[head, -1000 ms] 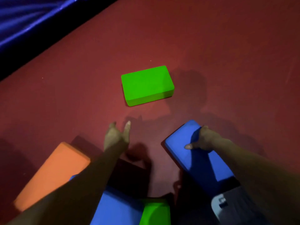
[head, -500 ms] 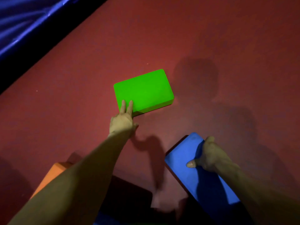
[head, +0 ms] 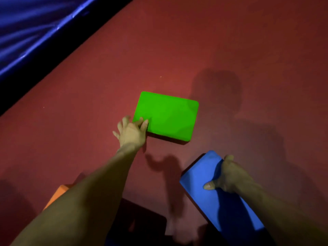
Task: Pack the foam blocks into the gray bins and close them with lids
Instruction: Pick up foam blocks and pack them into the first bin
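Observation:
A green foam block [head: 168,115] lies flat on the red floor in the middle of the view. My left hand [head: 131,133] is at its near left corner, thumb on the top face and the other fingers spread along its left edge. My right hand [head: 229,176] grips a blue foam block [head: 213,197] at the lower right, thumb on top and fingers around its far edge. No gray bin or lid shows.
An orange foam block [head: 56,194] peeks out under my left forearm at the lower left. A dark shape [head: 142,221] sits at the bottom centre. A blue padded mat [head: 26,32] borders the red floor [head: 230,41] at the upper left.
My left hand has reached onto the green block's corner, and the block has turned clockwise and looks nearer. My right hand keeps hold of the blue block.

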### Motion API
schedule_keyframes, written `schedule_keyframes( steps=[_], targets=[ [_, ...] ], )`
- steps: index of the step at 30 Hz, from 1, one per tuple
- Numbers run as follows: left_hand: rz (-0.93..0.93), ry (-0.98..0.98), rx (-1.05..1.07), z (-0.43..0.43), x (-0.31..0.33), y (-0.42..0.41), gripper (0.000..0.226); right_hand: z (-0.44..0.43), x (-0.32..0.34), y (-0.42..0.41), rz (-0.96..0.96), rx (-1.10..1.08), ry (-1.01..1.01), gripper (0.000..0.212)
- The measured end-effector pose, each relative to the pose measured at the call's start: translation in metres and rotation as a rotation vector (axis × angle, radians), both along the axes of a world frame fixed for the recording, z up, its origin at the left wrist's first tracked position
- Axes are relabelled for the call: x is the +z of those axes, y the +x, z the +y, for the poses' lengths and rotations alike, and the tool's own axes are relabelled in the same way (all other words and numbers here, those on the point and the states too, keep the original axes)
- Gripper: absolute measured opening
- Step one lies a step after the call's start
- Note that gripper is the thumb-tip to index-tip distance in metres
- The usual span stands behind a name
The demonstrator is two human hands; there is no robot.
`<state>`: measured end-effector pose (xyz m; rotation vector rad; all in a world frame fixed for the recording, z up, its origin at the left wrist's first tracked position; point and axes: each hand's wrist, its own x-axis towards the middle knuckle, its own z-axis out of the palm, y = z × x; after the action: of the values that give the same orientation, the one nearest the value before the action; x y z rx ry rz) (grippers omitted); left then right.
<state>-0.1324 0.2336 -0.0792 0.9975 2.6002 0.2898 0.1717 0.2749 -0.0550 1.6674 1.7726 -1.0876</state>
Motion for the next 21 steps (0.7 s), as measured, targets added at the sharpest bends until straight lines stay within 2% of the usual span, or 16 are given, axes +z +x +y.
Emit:
schedule_keyframes(
  steps=[3, 7, 9, 11, 12, 14, 15, 18, 21],
  targets=[
    [-0.191, 0.117, 0.114, 0.022, -0.004, -0.007, 0.050, -0.002, 0.000, 0.001, 0.010, -0.004, 0.006, 0.094],
    [-0.187, 0.214, 0.229, 0.032, -0.008, 0.001, 0.046, -0.002, 0.000, 0.001, 0.017, -0.008, 0.023, 0.092],
    [-0.252, 0.224, 0.305, 0.028, -0.013, 0.003, 0.069, -0.001, -0.002, 0.001, 0.013, -0.010, 0.024, 0.098],
    [-0.367, 0.152, 0.366, 0.025, -0.015, 0.001, 0.090, -0.001, -0.005, 0.001, 0.004, -0.012, 0.020, 0.104],
    [-0.449, 0.120, 0.379, 0.023, -0.015, 0.000, 0.084, -0.001, -0.006, 0.001, 0.003, -0.011, 0.024, 0.103],
    [-0.640, 0.084, 0.397, 0.017, -0.009, 0.002, 0.051, 0.000, -0.007, 0.001, -0.003, -0.004, 0.027, 0.102],
    [-0.676, 0.052, 0.389, 0.012, -0.004, 0.004, 0.043, 0.000, -0.007, 0.001, -0.004, -0.001, 0.023, 0.104],
    [-0.733, 0.042, 0.333, -0.006, -0.001, 0.011, 0.032, 0.000, -0.005, 0.001, -0.005, 0.008, 0.019, 0.107],
    [-0.901, 0.144, 0.260, -0.025, 0.011, 0.036, 0.029, 0.000, -0.001, 0.003, 0.013, 0.009, 0.039, 0.117]
  ],
)
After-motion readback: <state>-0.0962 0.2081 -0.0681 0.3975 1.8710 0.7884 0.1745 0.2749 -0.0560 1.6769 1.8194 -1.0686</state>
